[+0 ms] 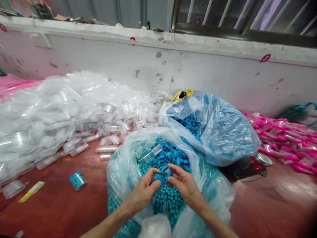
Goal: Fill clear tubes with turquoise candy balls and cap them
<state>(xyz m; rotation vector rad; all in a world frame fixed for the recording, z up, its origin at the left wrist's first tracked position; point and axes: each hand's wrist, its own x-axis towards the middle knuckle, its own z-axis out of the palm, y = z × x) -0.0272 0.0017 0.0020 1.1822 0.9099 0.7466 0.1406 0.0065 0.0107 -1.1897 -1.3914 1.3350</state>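
Observation:
An open clear plastic bag (pixel 119 165) full of small round teal beads (pixel 170 201) stands in front of me. Blue plastic caps (pixel 170 153) and several clear plastic tubes (pixel 151 155) lie on the beads. Over the bag's mouth, my left hand (pixel 145 189) has its thumb and fingers curled round a blue cap (pixel 159 179). Close beside it, my right hand (pixel 184 185) pinches another blue piece (pixel 169 173) between thumb and fingers. The two hands are slightly apart, and their far fingers are partly hidden.
Clear tubes (pixel 81 112) form a large heap at left. A bead-filled clear cup (pixel 77 181) and a yellow-handled cutter (pixel 32 191) lie on the red table (pixel 61 211). A second bag of blue caps (pixel 223 129) stands behind; a dark device (pixel 247 167) and pink packets (pixel 287 142) are at right.

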